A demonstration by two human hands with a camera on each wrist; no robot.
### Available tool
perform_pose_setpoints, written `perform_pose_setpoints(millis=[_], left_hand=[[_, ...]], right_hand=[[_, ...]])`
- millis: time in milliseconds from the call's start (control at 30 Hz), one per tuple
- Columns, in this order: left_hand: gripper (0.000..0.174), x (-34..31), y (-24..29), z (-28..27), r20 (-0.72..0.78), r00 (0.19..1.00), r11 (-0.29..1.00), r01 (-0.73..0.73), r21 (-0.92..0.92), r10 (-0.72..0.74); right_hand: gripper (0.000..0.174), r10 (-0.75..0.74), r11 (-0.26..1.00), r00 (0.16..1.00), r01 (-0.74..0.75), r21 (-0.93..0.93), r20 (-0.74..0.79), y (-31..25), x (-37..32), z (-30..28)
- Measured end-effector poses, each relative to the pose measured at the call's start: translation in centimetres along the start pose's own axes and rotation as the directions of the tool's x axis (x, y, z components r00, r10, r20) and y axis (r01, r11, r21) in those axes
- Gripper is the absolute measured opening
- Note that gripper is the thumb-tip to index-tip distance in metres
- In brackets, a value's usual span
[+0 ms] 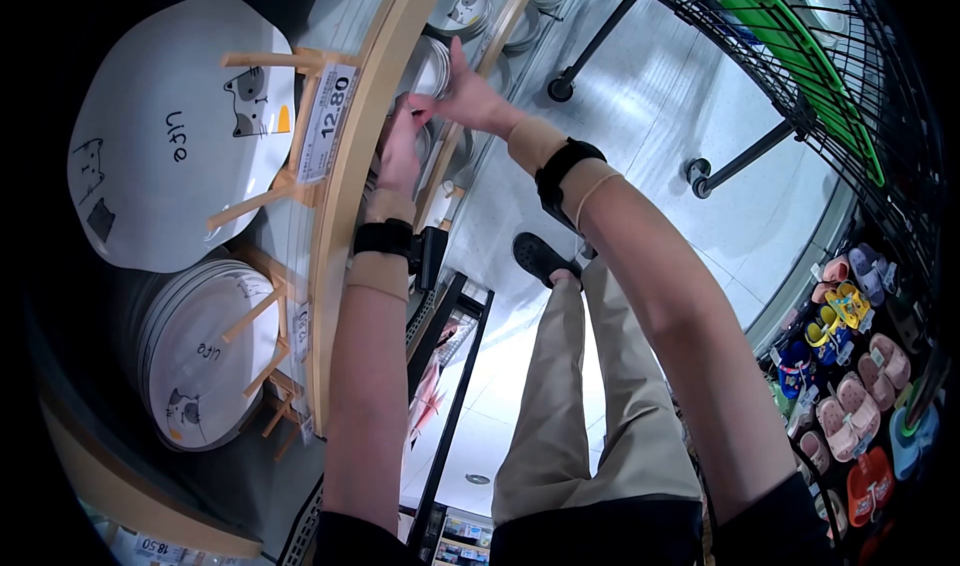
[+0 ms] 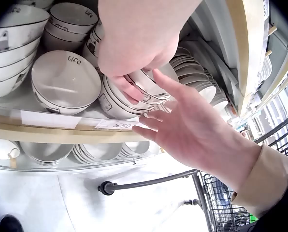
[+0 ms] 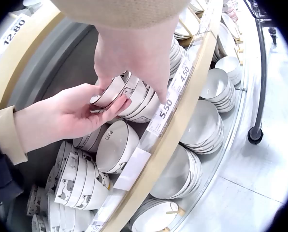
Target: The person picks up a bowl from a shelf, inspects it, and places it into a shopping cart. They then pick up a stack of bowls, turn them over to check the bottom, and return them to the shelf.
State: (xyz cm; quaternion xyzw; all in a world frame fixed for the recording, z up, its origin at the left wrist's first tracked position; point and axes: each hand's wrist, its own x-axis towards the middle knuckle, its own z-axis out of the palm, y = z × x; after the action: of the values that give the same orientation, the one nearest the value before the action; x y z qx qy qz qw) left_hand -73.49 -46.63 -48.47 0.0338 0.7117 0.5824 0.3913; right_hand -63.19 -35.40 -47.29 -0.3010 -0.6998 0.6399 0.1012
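My left hand [image 1: 401,154] reaches into the shelf and grips the rim of a white bowl [image 3: 110,93] with a dark edge line. That bowl lies tilted against a stack of like bowls [image 3: 143,107] with cat drawings. Beside it, my right hand [image 1: 468,94] is at the same stack, its thumb at the bowls and its fingers loosely spread in the left wrist view. A single "Life" bowl [image 2: 66,79] sits near the hands, with taller bowl stacks [image 2: 11,50] farther along. My left hand's palm is hidden.
The wooden shelf edge [image 3: 156,150] carries price labels. Below are more bowl stacks [image 3: 170,171]; above stand large cat plates [image 1: 180,131] in wooden holders. A black shopping cart [image 1: 790,56] stands on the right, above clogs on display [image 1: 850,416].
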Motion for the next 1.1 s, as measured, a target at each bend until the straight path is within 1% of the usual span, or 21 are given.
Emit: perform_pose_setpoints(millis=[100,200,300,400,500,567,600,700,800,900,933,1000,1067,1100], left_hand=[[0.026,-0.2,0.0,0.2,0.008,1.0,0.999,0.023,-0.034,-0.023],[0.024,-0.2,0.3,-0.2,0.01,0.998,0.998,0.068,-0.005,-0.068],[0.022,-0.3,0.6,-0.1,-0.021,0.999,0.998,0.046,0.052,-0.045],[0.02,-0.5,0.7,0.2,-0.058,0.998,1.0,-0.012,0.015,0.013],[0.018,3.7,-3.3,-1.5,-0.075,0.997,0.999,0.004,-0.043,-0.007],[0.011,1.3,-0.6,-0.6,-0.065,0.997,0.999,0.049,-0.011,-0.05],[0.008,0.8,-0.2,-0.6,-0.061,0.996,0.997,0.071,0.006,-0.07],[0.017,-0.5,0.7,0.0,-0.036,0.996,0.995,-0.079,-0.064,0.077],[0.037,-3.9,2.9,2.7,-0.259,0.953,0.983,-0.175,-0.056,0.156],[0.048,-5.7,2.7,2.6,-0.233,0.971,0.993,-0.071,-0.095,0.048],[0.052,-6.9,1.8,2.5,-0.238,0.969,0.993,-0.085,-0.084,0.062],[0.057,-10.1,-0.4,2.8,-0.268,0.952,0.982,-0.174,-0.075,0.148],[0.057,-15.2,-0.1,4.0,-0.207,0.976,0.997,-0.076,-0.03,0.069],[0.056,-16.9,-1.2,3.7,-0.135,0.989,0.998,-0.061,0.027,0.064]], right_hand=[[0.123,0.058,0.998,0.996,-0.06,0.02,0.066,-0.3,0.0,-0.6],[0.114,0.033,0.998,0.999,-0.033,-0.044,0.015,0.0,0.0,0.1],[0.103,-0.039,0.999,0.999,0.039,-0.016,-0.032,0.8,0.4,0.9],[0.097,-0.056,0.998,0.997,0.053,-0.044,-0.06,1.3,0.7,1.3],[0.101,-0.06,0.997,0.998,0.058,-0.057,-0.033,0.6,0.4,0.8],[0.107,-0.034,0.998,0.999,0.034,-0.059,0.005,0.2,0.3,0.4],[0.11,-0.022,0.998,0.999,0.023,-0.061,0.024,0.1,0.2,0.1],[0.129,0.031,0.994,0.997,-0.037,0.102,0.068,-0.3,-0.6,-0.6],[0.125,-0.035,0.999,0.999,0.036,0.017,-0.034,0.6,-2.0,-0.9],[0.122,0.057,0.998,0.997,-0.057,0.002,-0.05,-1.0,-5.9,-1.8],[0.119,0.052,0.998,0.997,-0.05,0.048,-0.05,-0.5,-7.3,-1.9],[0.114,0.045,0.989,0.998,-0.037,0.145,-0.052,1.0,-10.5,-1.6],[0.109,0.139,0.982,0.99,-0.136,0.132,-0.014,2.8,-14.2,-1.4],[0.106,0.172,0.98,0.985,-0.173,0.103,0.021,3.1,-16.1,-1.6]])
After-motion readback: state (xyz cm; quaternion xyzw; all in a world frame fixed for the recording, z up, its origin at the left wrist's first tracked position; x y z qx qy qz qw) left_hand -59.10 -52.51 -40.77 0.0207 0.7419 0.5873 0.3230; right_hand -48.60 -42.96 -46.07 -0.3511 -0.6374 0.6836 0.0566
